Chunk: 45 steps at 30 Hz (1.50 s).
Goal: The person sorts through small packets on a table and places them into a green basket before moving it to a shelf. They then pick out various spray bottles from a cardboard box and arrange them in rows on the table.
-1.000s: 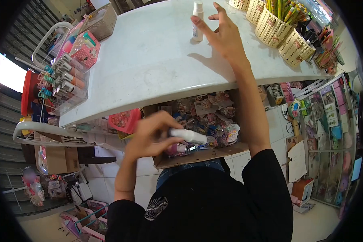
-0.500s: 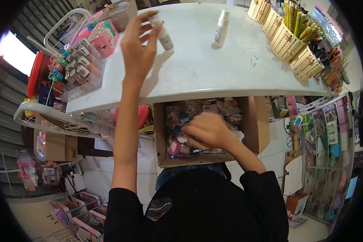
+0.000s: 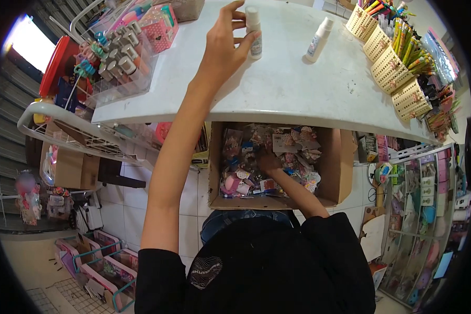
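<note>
My left hand [image 3: 227, 39] is closed around a small white spray bottle [image 3: 255, 46], upright on the white table. The thumb and fingers grip its upper part. To the right of it stands a second spray bottle [image 3: 319, 41], which neither hand touches. Below the table's edge, my right hand [image 3: 268, 161] reaches down into an open cardboard box [image 3: 331, 167]. Around it lie many small packaged trinkets [image 3: 295, 140] in a loose pile. Its fingers are in shadow among them, so whether they hold anything is hidden.
On the table [image 3: 277, 89], a clear organizer [image 3: 123, 83] with bottles stands left. Woven baskets [image 3: 390, 70] holding pencils and pens line the right edge. A white wire cart [image 3: 63, 125] is at left, a glass display case [image 3: 418, 220] at right, and pink crates [image 3: 97, 269] are on the floor.
My right hand has gone from above the box down into its contents. My left hand has stayed on the spray bottle, which now stands upright and nearer the second one. The camera view has shifted.
</note>
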{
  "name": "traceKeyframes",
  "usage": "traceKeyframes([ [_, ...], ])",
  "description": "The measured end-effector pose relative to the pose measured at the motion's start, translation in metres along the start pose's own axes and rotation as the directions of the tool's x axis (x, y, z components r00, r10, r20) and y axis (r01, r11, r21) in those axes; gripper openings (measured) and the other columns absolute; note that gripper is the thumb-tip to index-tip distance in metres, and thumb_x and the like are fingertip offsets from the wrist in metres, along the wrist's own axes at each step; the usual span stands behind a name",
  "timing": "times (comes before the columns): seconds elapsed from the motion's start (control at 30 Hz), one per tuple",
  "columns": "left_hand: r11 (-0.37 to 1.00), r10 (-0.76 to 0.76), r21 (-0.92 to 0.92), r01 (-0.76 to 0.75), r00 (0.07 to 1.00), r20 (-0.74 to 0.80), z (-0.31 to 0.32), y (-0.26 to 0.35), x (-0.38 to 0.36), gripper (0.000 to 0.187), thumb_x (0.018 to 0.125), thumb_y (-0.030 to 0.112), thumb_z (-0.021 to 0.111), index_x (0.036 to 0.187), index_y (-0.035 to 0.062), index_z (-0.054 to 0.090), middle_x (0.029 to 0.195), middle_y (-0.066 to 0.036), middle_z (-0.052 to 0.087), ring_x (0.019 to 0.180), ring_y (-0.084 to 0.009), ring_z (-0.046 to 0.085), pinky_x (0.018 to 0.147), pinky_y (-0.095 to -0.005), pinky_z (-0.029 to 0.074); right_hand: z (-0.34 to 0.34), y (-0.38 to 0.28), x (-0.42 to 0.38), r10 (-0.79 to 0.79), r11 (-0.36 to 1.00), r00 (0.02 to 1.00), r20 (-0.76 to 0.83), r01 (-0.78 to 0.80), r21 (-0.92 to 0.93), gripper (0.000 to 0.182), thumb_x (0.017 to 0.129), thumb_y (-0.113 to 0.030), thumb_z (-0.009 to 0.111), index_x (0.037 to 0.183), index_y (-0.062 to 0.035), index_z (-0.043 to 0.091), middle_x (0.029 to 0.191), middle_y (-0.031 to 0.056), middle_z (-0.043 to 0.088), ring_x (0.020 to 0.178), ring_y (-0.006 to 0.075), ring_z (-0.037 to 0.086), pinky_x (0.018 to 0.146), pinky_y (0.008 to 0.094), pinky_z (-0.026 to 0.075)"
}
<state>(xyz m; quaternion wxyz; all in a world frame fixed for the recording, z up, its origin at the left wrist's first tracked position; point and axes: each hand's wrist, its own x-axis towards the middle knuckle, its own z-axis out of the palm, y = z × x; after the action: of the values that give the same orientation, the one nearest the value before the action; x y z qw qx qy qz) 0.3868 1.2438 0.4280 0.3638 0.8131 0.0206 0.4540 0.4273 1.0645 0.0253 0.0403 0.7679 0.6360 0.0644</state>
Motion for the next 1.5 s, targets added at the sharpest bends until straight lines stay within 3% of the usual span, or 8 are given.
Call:
traceKeyframes([
  [0.4, 0.992, 0.106, 0.068, -0.106, 0.994, 0.01, 0.012, -0.012, -0.004, 0.04, 0.068, 0.006, 0.059, 0.101, -0.0011, 0.038, 0.091, -0.015, 0.051, 0.075, -0.0257, 0.057, 0.06, -0.0313, 0.05, -0.263, 0.047, -0.011, -0.364, 0.501, 0.931, 0.02, 0.178, 0.847, 0.03, 0.061, -0.013, 0.065, 0.089, -0.0025, 0.057, 0.086, 0.0134, 0.057, 0.082, 0.0232, 0.055, 0.071, 0.0321, 0.043],
  [0.5, 0.976, 0.183, 0.121, -0.183, 0.983, 0.013, 0.015, -0.013, -0.003, 0.044, 0.064, 0.004, 0.06, 0.102, -0.0011, 0.038, 0.09, -0.016, 0.051, 0.074, -0.0261, 0.057, 0.062, -0.0315, 0.049, -0.369, 0.07, -0.028, 0.017, 0.374, 0.956, -0.292, 0.265, 0.889, 0.028, 0.061, -0.01, 0.065, 0.087, -0.003, 0.056, 0.084, 0.0078, 0.058, 0.073, 0.0173, 0.056, 0.065, 0.026, 0.043],
  [0.67, 0.991, 0.051, 0.119, -0.06, 0.996, 0.074, 0.011, -0.014, -0.004, 0.049, 0.064, 0.006, 0.064, 0.104, -0.0013, 0.038, 0.095, -0.016, 0.05, 0.083, -0.0235, 0.056, 0.066, -0.031, 0.051, -0.39, 0.121, 0.0, 0.653, 0.592, 0.306, -0.693, 0.364, 0.719, 0.013, 0.071, -0.009, 0.061, 0.081, -0.0024, 0.056, 0.078, 0.0054, 0.059, 0.066, 0.0094, 0.054, 0.058, 0.0202, 0.041],
  [0.9, 0.982, 0.06, 0.173, -0.075, 0.994, 0.09, 0.012, -0.013, -0.007, 0.053, 0.063, 0.009, 0.067, 0.106, -0.0008, 0.038, 0.096, -0.015, 0.048, 0.086, -0.0232, 0.054, 0.066, -0.0313, 0.05, -0.375, 0.135, 0.017, 0.741, 0.568, 0.48, -0.47, -0.073, 0.82, 0.026, 0.068, -0.02, 0.063, 0.082, 0.0002, 0.055, 0.067, 0.0052, 0.059, 0.056, 0.0093, 0.055, 0.052, 0.0205, 0.042],
  [1.07, 0.572, 0.819, 0.573, -0.587, 0.362, -0.446, 0.007, 0.002, -0.023, 0.061, 0.062, 0.027, 0.069, 0.105, 0.0002, 0.037, 0.092, -0.013, 0.044, 0.087, -0.0246, 0.043, 0.071, -0.0311, 0.038, -0.369, 0.138, 0.019, 0.739, 0.561, 0.481, -0.471, -0.053, 0.826, 0.028, 0.067, -0.02, 0.063, 0.083, 0.0009, 0.054, 0.067, 0.0064, 0.059, 0.054, 0.0096, 0.054, 0.051, 0.0206, 0.042],
  [1.13, 0.787, 0.605, 0.267, -0.556, 0.779, -0.163, 0.011, 0.037, -0.107, 0.044, 0.079, 0.036, 0.047, 0.1, -0.0021, 0.041, 0.096, -0.01, 0.047, 0.083, -0.0171, 0.047, 0.074, -0.0309, 0.037, -0.369, 0.138, 0.018, 0.729, 0.579, 0.5, -0.468, -0.085, 0.811, 0.028, 0.068, -0.02, 0.063, 0.083, 0.0008, 0.054, 0.067, 0.0075, 0.059, 0.053, 0.0098, 0.054, 0.051, 0.021, 0.042],
  [1.3, 0.988, 0.14, 0.027, -0.154, 0.948, 0.288, 0.083, -0.01, -0.206, 0.021, 0.066, 0.023, 0.063, 0.062, 0.0062, 0.051, 0.058, -0.01, 0.053, 0.051, -0.023, 0.052, 0.048, -0.03, 0.042, -0.364, 0.141, 0.02, 0.685, 0.641, 0.513, -0.517, -0.088, 0.763, 0.029, 0.065, -0.019, 0.064, 0.084, 0.0009, 0.054, 0.071, 0.0077, 0.06, 0.051, 0.0118, 0.054, 0.05, 0.0235, 0.043],
  [1.5, 0.586, -0.709, 0.797, 0.15, 0.571, 0.414, 0.12, -0.118, -0.318, 0.013, 0.073, 0.017, 0.051, 0.072, 0.0061, 0.057, 0.073, -0.014, 0.058, 0.069, -0.0276, 0.058, 0.058, -0.0358, 0.047, -0.364, 0.138, 0.018, 0.679, 0.661, 0.494, -0.542, -0.092, 0.744, 0.035, 0.064, -0.023, 0.065, 0.086, 0.002, 0.054, 0.071, 0.0093, 0.06, 0.05, 0.012, 0.054, 0.049, 0.0238, 0.043],
])
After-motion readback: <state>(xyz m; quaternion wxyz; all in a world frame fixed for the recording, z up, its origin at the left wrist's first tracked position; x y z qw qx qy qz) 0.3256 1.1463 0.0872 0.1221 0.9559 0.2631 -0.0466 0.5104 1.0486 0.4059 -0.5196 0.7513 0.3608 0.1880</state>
